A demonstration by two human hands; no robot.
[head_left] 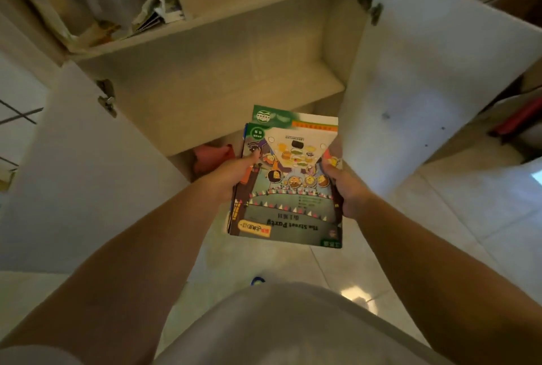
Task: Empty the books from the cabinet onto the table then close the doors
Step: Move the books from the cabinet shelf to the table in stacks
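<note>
I hold a small stack of thin picture books (289, 188) in front of the open cabinet, above the tiled floor. The top cover is green and grey with cartoon figures. My left hand (234, 174) grips the stack's left edge with the thumb on the cover. My right hand (344, 185) grips the right edge. The cabinet's lower shelf (228, 91) behind the books looks bare. Both white doors stand open, the left door (85, 165) and the right door (425, 71).
The upper shelf at the top left holds crumpled papers and bags (152, 9). A reddish object (209, 156) lies low in the cabinet behind the books. Red and dark items (516, 121) sit at the right edge. Glossy floor tiles (440, 218) lie below.
</note>
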